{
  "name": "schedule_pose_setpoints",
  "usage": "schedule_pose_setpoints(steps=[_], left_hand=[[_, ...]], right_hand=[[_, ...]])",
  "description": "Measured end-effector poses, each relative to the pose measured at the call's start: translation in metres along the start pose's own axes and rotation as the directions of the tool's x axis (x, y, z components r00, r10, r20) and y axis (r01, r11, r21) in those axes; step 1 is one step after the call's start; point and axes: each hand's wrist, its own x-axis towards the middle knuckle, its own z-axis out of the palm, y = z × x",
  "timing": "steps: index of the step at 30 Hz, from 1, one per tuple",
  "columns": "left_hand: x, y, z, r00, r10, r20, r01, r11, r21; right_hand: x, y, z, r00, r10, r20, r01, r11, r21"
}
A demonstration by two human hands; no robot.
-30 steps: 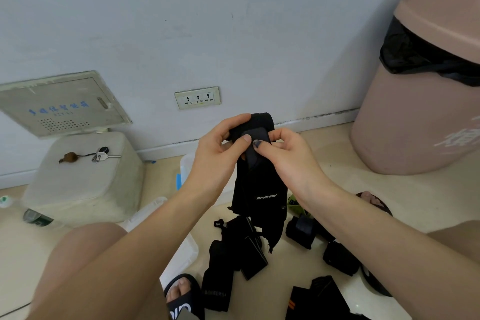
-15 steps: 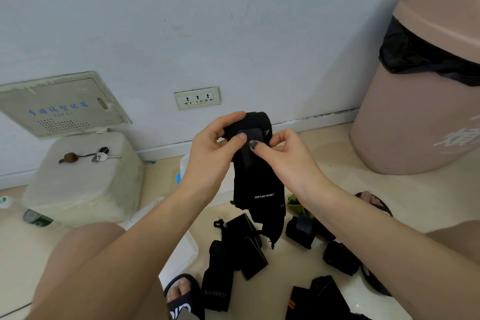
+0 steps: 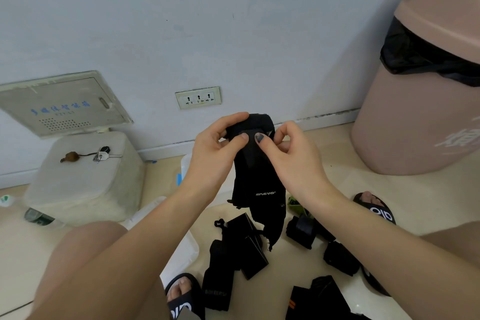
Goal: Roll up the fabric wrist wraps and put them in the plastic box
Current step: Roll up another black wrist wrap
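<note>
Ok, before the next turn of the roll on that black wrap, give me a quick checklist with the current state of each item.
1. Left hand pinches the top of the black fabric wrist wrap: ok.
2. Right hand pinches the same rolled end: ok.
3. Roll started at the top: ok, only a small fold.
4. Tail hangs free above the loose black wraps on the floor: ok.
5. Clear plastic box reachable: cannot tell, mostly hidden behind the hands.
6. Roll tightness: cannot tell.
</note>
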Motion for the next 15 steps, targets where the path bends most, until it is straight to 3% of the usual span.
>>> schedule_pose_setpoints(steps=[4,15], left_hand=[[-0.0019,0.0019,0.0010,0.999,0.030,0.012,-0.030,0.999,0.021],[-0.0027,0.0041,0.0030,0.999,0.035,-0.002,-0.035,0.999,0.030]], right_hand=[[-0.0037,0.0005,0.0016,0.993,-0.111,-0.030,0.111,0.994,-0.007],[-0.0015,-0.0008,0.0002,0.998,-0.068,0.011,0.068,0.998,0.016]])
